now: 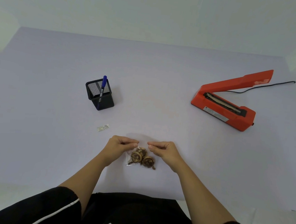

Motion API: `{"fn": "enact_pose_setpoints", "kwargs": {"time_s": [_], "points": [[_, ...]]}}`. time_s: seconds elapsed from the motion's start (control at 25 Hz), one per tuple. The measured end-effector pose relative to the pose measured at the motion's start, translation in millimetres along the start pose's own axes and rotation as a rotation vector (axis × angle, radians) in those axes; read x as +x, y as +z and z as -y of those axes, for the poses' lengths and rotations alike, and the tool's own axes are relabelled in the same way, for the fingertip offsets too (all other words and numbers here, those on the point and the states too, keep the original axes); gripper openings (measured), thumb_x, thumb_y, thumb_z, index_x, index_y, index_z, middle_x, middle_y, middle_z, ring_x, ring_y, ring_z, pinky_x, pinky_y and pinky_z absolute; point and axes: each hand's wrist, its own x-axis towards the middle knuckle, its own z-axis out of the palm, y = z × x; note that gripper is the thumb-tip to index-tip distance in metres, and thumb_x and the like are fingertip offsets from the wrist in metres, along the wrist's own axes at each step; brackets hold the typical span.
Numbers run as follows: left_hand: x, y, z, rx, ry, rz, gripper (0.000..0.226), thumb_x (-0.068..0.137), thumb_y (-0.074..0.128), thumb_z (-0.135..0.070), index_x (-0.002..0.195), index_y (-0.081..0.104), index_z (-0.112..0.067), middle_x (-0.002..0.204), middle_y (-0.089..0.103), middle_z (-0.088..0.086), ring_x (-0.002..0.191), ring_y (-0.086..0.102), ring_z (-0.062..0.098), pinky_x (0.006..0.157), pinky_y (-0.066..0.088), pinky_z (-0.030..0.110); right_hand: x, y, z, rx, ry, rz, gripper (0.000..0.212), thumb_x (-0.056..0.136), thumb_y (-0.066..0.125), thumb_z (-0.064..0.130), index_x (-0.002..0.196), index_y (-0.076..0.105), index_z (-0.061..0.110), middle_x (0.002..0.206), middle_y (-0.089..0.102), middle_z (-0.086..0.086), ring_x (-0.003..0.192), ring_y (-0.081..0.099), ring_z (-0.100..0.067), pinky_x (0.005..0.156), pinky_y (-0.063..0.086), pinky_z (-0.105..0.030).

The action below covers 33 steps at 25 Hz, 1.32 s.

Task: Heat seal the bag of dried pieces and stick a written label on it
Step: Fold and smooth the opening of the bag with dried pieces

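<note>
Low in the centre of the frame a clear bag (140, 154) lay on the pale lilac table (50, 138), its brown dried pieces (141, 158) gathered in the lower half and its empty open end pointing up the frame; the left hand (120, 146) pinched the bag's left edge between thumb and fingertips, and the right hand (163, 149) pinched the right edge the same way, the two hands close together with a small gap between their fingertips; both forearms reached up from the bottom of the frame out of black sleeves. Just up and left of the left hand lay a small white label (103, 127) with writing on it, flat on the table and apart from the bag; further up, left of centre, stood a black mesh pen holder (100, 94) with a blue pen (102, 87) leaning in it. At the right of the frame sat an orange-red heat sealer (223, 108), its arm raised open, a dark cord (265, 86) trailing behind it towards the upper right.
</note>
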Motion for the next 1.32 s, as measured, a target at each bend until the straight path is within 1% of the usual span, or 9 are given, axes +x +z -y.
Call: {"fn": "enact_pose_setpoints", "kwargs": {"time_s": [0.28,0.4,0.56,0.68,0.84,0.92,1.04,1.12,1.32], "points": [[-2.3,8.8,0.3,0.226,0.065,-0.120,0.012,0.082,0.069,-0.014,0.092,0.072,-0.020,0.084,0.069,-0.006,0.081,0.061,0.004,0.076,0.047,0.019,-0.9,6.7,1.3,-0.049,-0.035,-0.106,0.027,0.079,0.071,0.011,0.104,0.069,0.023,0.087,0.069,0.004,0.085,0.064,-0.013,0.080,0.052,-0.021],[-4.5,17.7,1.9,0.250,0.073,-0.196,0.032,0.082,0.068,-0.010,0.112,0.060,-0.019,0.078,0.068,-0.002,0.073,0.062,0.004,0.073,0.050,0.013,1.1,12.9,-3.3,-0.099,0.003,-0.177,0.049,0.079,0.070,0.011,0.125,0.054,0.018,0.088,0.069,-0.003,0.089,0.065,-0.014,0.090,0.050,-0.027],[-0.1,28.1,3.6,0.289,0.045,-0.252,0.058,0.079,0.066,-0.005,0.127,0.037,-0.017,0.065,0.060,0.001,0.062,0.057,0.008,0.058,0.040,0.011,2.8,20.0,-3.9,-0.226,0.023,-0.309,0.067,0.079,0.068,0.010,0.135,0.034,0.022,0.083,0.066,-0.002,0.079,0.061,-0.010,0.070,0.044,-0.013],[3.5,33.6,1.9,0.290,0.026,-0.286,0.066,0.076,0.065,0.000,0.132,0.031,-0.011,0.063,0.053,0.002,0.060,0.054,0.012,0.058,0.042,0.015,5.8,28.4,-1.0,-0.367,-0.006,-0.349,0.069,0.080,0.062,0.005,0.138,0.026,0.016,0.074,0.059,0.004,0.073,0.058,-0.010,0.067,0.045,-0.017],[6.4,33.8,2.8,0.419,0.025,-0.378,0.071,0.069,0.072,-0.006,0.128,0.032,-0.008,0.096,0.051,0.009,0.086,0.048,0.020,0.072,0.039,0.023,9.7,33.0,3.8,-0.607,-0.005,-0.424,0.076,0.071,0.067,0.008,0.137,0.028,0.009,0.113,0.052,-0.008,0.108,0.050,-0.025,0.091,0.044,-0.033],[8.5,33.9,5.3,0.530,0.049,-0.384,0.056,0.069,0.073,-0.008,0.115,0.042,-0.007,0.106,0.042,0.007,0.097,0.042,0.021,0.079,0.034,0.025,9.3,31.4,3.7,-0.716,-0.068,-0.440,0.069,0.070,0.071,0.013,0.129,0.036,0.009,0.122,0.045,-0.009,0.115,0.041,-0.025,0.096,0.039,-0.034],[12.0,38.3,1.7,0.669,0.112,-0.259,0.013,0.078,0.062,-0.002,0.091,0.062,-0.004,0.089,0.049,0.005,0.090,0.054,0.027,0.071,0.036,0.024,6.9,29.3,2.4,-0.835,-0.192,-0.337,0.029,0.079,0.066,0.013,0.105,0.054,0.013,0.096,0.057,-0.002,0.099,0.049,-0.023,0.081,0.044,-0.032],[15.0,39.5,-0.2,0.733,0.118,-0.183,0.015,0.082,0.056,-0.002,0.087,0.070,-0.004,0.086,0.059,0.010,0.087,0.059,0.029,0.070,0.039,0.025,7.5,27.6,-0.6,-0.899,-0.217,-0.269,0.012,0.085,0.060,0.013,0.096,0.064,0.013,0.089,0.066,-0.002,0.093,0.054,-0.024,0.077,0.046,-0.032],[17.2,39.6,-5.6,0.744,0.052,-0.181,0.020,0.079,0.054,-0.010,0.084,0.072,-0.006,0.090,0.069,0.009,0.085,0.061,0.024,0.072,0.046,0.029,12.3,27.9,4.1,-0.848,-0.141,-0.262,0.016,0.082,0.060,0.017,0.091,0.073,0.015,0.087,0.074,-0.003,0.081,0.065,-0.016,0.071,0.049,-0.022]]}}
